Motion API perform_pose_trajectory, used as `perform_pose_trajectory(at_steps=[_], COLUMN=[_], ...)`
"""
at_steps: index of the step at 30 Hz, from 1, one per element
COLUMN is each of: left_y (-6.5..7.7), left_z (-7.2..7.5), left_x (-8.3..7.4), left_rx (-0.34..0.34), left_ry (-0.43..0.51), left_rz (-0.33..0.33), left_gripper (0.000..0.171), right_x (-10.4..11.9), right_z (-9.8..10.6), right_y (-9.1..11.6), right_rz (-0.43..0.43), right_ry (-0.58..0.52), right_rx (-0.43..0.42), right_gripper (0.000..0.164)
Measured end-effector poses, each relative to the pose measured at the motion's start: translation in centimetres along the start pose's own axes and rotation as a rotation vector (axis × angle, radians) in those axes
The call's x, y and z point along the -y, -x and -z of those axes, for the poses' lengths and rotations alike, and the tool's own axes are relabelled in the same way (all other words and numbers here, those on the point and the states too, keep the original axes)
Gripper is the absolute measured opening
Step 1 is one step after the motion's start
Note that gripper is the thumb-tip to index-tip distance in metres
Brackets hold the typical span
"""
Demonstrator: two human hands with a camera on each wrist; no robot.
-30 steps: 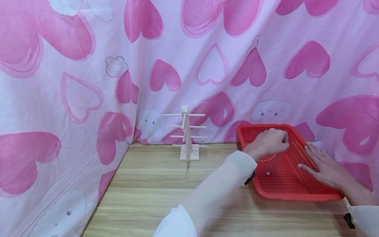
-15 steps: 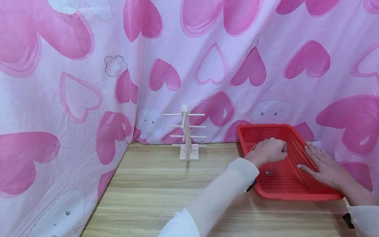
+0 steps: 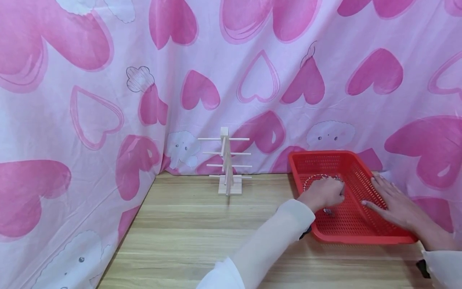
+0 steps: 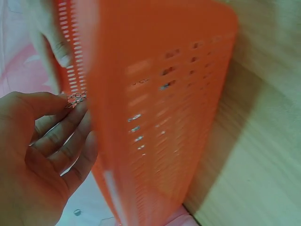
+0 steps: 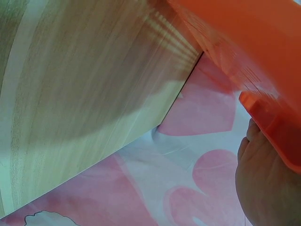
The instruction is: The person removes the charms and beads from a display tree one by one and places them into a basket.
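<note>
My left hand reaches down into a red plastic basket with perforated walls. In the left wrist view, the thumb and fingertips of that hand pinch a silvery chain necklace beside the basket wall, the other fingers loosely bent. A loop of silvery chain shows behind the hand in the head view, and a small shiny pendant lies on the basket floor; the hand hides what lies between them. My right hand rests over the basket's right rim, fingers straight, thumb spread toward the inside.
A wooden rack with several crosswise pegs stands at the back of the wood-grain table, left of the basket. A pink heart-patterned cloth hangs behind and on the left, close to the back edge.
My left hand has lowered and drawn slightly nearer in the basket. The chain loop now shows behind the hand, and the pendant has shifted slightly. The right hand stays on the rim.
</note>
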State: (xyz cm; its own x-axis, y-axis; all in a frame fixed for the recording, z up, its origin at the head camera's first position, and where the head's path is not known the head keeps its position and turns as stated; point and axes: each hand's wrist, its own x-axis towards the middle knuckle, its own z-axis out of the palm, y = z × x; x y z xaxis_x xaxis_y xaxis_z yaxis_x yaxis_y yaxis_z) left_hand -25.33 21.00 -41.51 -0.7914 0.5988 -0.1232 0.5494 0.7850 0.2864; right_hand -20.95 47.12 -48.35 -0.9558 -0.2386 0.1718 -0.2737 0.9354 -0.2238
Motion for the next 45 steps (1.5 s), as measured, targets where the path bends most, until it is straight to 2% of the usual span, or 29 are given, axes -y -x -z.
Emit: perform_pose_trajectory(at_steps=[8,14,20,26,32,36,45], left_y=[0.0,-0.1,-0.1,-0.1,-0.1,0.0,-0.4], left_z=[-1.9,-2.9,-3.3,-3.2,-3.0,-2.8,-1.7], left_x=[0.2,0.6,1.0,1.3,1.3,1.3,2.9], left_rx=[0.04,0.014,0.026,0.035,0.031,0.027,-0.05], left_ry=[-0.052,-0.129,-0.098,-0.071,-0.091,-0.071,0.016], left_rz=[-0.008,-0.033,-0.019,-0.013,-0.016,-0.023,-0.075], left_gripper=[0.018,0.02,0.013,0.004,0.005,0.006,0.014], right_x=[0.0,0.1,0.1,0.0,0.0,0.0,0.2], right_z=[0.0,-0.1,0.0,0.0,0.0,0.1,0.3], right_y=[0.1,0.1,0.1,0.0,0.0,0.0,-0.1], right_rz=[-0.005,0.005,0.011,-0.007,-0.007,-0.006,-0.042], right_ry=[0.006,0.015,0.023,0.01,0.002,0.003,-0.008], right_rx=[0.011,-0.005,-0.014,-0.006,-0.009,-0.009,0.037], right_gripper=[0.098,0.099,0.098,0.1,0.1,0.1,0.103])
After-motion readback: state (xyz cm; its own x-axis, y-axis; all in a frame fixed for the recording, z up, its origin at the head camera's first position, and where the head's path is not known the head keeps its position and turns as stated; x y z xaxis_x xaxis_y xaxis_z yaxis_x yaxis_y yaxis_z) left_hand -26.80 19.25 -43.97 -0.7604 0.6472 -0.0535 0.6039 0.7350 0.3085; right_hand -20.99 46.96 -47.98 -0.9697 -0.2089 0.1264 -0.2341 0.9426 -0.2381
